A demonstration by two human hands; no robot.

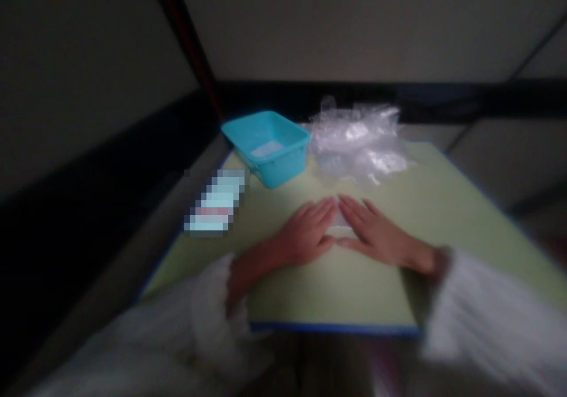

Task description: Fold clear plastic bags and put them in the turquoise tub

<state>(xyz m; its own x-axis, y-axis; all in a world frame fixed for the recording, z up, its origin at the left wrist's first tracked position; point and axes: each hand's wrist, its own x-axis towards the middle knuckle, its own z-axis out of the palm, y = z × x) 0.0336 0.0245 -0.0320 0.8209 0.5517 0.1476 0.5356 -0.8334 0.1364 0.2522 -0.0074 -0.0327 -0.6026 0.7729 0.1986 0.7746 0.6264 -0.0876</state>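
Note:
My left hand (308, 230) lies flat on the table, fingers stretched forward and inward. Opposite it, my right hand (372, 231) rests flat too, and the fingertips of both hands come close together. Under and between them is a small pale, flat piece (340, 220) with a whitish near edge. Most of it is covered by the hands, and I cannot make out whether it is paper or plastic. Both thumbs point at each other just on the near side of that edge.
A turquoise plastic basket (283, 169) with something whitish inside stands at the table's back left. To its right lies a heap of clear plastic bags (358, 143). A pixelated, bright flat object (217, 202) is at the left edge. The yellow-green table (328, 296) has blue edging.

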